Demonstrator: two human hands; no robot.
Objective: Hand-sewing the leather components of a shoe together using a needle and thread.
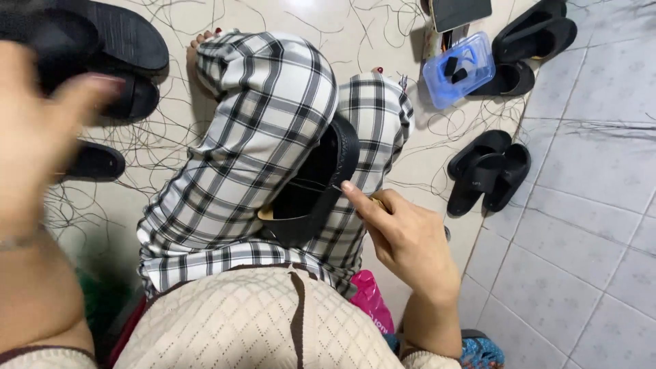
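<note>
The floor [588, 225] is made of pale square tiles with thin lines between them. Bright light shines on it at the top. Loose dark threads [171, 147] lie all over it.

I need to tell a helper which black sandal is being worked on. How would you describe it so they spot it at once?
Start at the checked trousers in the middle. Wedged between the knees stands one black sandal, tilted, with the right hand at its edge. Every other black sandal lies on the floor tiles; only this one rests on the lap.
</note>
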